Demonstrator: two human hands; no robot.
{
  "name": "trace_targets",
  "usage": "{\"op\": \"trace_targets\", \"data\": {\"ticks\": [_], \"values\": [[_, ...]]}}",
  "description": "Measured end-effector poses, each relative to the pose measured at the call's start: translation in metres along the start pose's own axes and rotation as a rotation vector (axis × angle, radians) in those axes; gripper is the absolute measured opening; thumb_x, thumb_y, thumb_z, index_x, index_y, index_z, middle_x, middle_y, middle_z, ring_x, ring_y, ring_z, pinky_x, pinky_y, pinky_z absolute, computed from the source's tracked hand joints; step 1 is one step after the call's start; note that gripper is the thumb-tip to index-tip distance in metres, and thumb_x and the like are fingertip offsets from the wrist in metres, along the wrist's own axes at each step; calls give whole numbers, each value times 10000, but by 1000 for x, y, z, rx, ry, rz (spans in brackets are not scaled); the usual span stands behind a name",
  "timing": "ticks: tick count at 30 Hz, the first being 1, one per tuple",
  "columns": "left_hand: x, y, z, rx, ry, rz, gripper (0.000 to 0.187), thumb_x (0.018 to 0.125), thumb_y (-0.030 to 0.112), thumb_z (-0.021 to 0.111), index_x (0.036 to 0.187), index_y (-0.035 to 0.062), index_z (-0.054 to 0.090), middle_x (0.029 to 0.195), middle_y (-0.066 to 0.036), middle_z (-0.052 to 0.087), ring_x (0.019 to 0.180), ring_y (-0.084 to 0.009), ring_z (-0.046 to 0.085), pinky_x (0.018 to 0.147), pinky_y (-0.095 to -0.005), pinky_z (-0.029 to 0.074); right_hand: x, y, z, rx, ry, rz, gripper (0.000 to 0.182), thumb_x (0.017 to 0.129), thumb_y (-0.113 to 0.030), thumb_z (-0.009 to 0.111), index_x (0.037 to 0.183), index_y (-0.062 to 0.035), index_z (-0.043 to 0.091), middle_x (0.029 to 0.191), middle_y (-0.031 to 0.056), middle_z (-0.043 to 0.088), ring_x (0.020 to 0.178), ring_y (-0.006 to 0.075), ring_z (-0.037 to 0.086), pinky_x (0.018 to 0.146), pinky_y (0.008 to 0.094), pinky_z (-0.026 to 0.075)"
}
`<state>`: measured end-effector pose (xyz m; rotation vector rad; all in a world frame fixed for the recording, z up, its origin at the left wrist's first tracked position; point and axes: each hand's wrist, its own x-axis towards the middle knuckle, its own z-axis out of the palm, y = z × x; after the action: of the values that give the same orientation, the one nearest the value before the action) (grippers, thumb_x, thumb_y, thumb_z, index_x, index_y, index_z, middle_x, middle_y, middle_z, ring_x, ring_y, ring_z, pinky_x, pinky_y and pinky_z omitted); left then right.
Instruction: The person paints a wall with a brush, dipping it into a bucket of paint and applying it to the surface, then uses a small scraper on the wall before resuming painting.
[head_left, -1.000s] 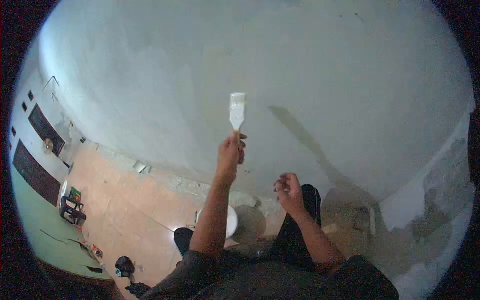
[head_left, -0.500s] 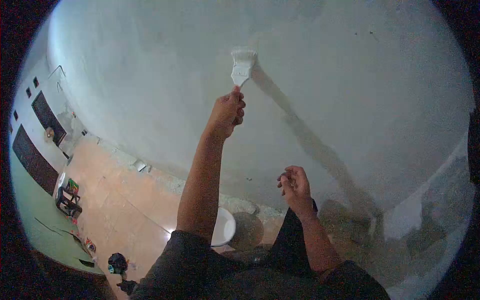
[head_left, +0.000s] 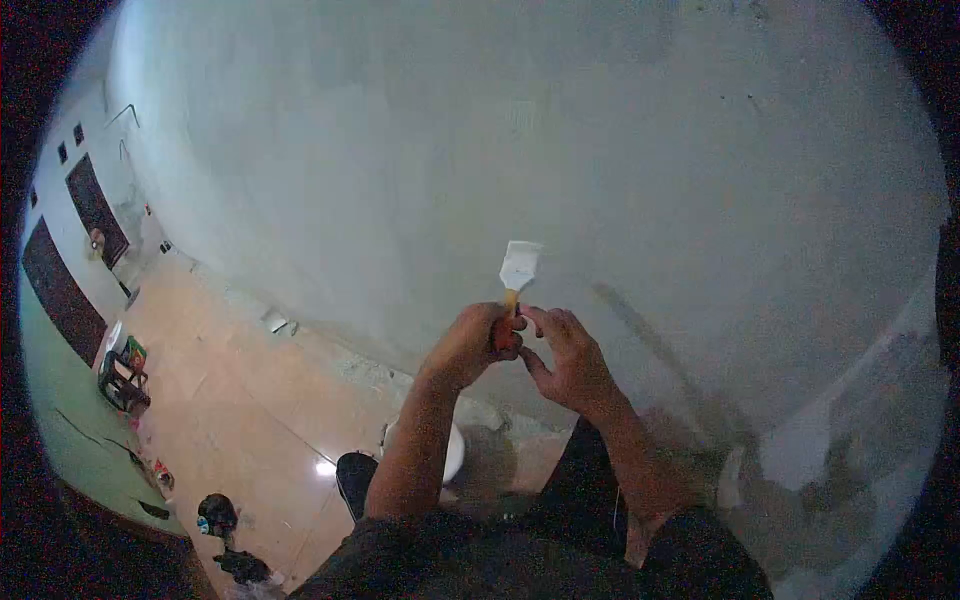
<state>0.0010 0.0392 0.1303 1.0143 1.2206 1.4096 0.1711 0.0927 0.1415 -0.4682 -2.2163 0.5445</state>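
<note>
A paint brush (head_left: 520,264) with a white head and an orange-red handle points upward in front of the grey-white wall (head_left: 330,170). My left hand (head_left: 476,344) is wrapped round its handle. Close beside it on the right is my right hand (head_left: 568,358), its thumb and fingers apart near the handle's end, with nothing seen between them. Whether its fingertips touch the handle is too small to tell. A darker streak (head_left: 655,345) slants down the wall to the right of my hands.
A white bucket (head_left: 455,455) stands on the tiled floor (head_left: 240,400) behind my left forearm. Dark doors (head_left: 98,210), a black stool (head_left: 122,382) and a dark bundle (head_left: 217,513) are on the left. Rubble edges the wall's foot.
My left hand has come down from high on the wall with the brush. My right hand has risen and moved left beside it. The dark streak looks shorter and fainter.
</note>
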Motion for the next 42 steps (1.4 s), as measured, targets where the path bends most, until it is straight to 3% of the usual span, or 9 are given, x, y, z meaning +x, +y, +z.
{"op": "trace_targets", "data": {"ticks": [6, 8, 12, 19, 26, 28, 33, 38, 42], "values": [[-21, -12, 8, -401, 76, -109, 320, 787, -44, 586, 1099, -15, 520, 1008, -118, 621, 958, -213, 605, 818, -343, 504, 9, -4, -4, -244, -129, -392, 595, 664, -56, 717, 1209, -3, 486, 987, 139, 541, 917, 302, 547, 804, 392, 484], [-27, -11, 16, 136, 134, 2, 311, 803, -28, 565, 1110, -21, 514, 1067, -147, 609, 995, -211, 603, 834, -357, 503, 6, 9, 6, -276, -93, -429, 558, 669, -45, 708, 1185, 4, 502, 977, 137, 543, 902, 299, 550, 803, 390, 485], [-29, -16, 18, 36, 119, -3, 339, 882, 358, 482, 1010, 64, 592, 1002, -61, 610, 887, -168, 567, 728, -337, 410, 7, 11, 5, -335, -80, -430, 465, 692, -30, 688, 1128, 22, 536, 955, 134, 549, 862, 291, 563, 780, 377, 496], [-55, -2, 24, -359, -29, -195, 539, 879, 464, 446, 1175, 26, 547, 1131, -104, 586, 899, -219, 579, 757, -333, 445, 21, 12, -7, -241, -32, -384, 320, 775, -82, 650, 1079, -15, 575, 949, 133, 552, 862, 283, 576, 716, 352, 513], [-99, 14, 24, -178, -75, -44, 517, 869, 383, 508, 1222, 5, 517, 1055, -89, 559, 898, -182, 571, 746, -293, 445, 49, 68, -21, 277, 219, 186, 206, 897, -144, 565, 1029, 14, 553, 896, 115, 601, 754, 197, 632, 689, 349, 552], [-103, 11, 18, -161, -72, -58, 516, 871, 382, 509, 1225, 8, 516, 1062, -85, 556, 893, -179, 569, 747, -291, 442, 51, 63, -28, 870, 464, 487, 185, 898, -133, 562, 986, 28, 542, 865, 104, 594, 768, 196, 630, 716, 329, 564], [-114, 16, 10, -220, -92, -41, 491, 876, 362, 514, 1226, 17, 517, 1058, -75, 558, 883, -170, 565, 748, -279, 433, 36, 96, -11, 1377, 506, 529, 194, 803, -51, 671, 957, -20, 558, 874, 65, 597, 786, 185, 626, 713, 260, 551], [-116, 24, 10, -167, -99, 0, 458, 878, 324, 526, 1220, 20, 516, 1045, -62, 563, 883, -162, 564, 746, -269, 429, 48, 56, -6, 1150, 423, 619, 166, 847, -114, 644, 932, 16, 587, 837, 56, 609, 781, 139, 619, 722, 250, 536], [-116, 26, 7, -142, -127, 76, 437, 879, 317, 524, 1203, 23, 528, 1034, -57, 567, 879, -158, 564, 743, -264, 427, 93, 31, -30, 283, 170, 105, 176, 860, -153, 625, 934, 4, 593, 798, 72, 640, 752, 122, 623, 688, 279, 525]]}}
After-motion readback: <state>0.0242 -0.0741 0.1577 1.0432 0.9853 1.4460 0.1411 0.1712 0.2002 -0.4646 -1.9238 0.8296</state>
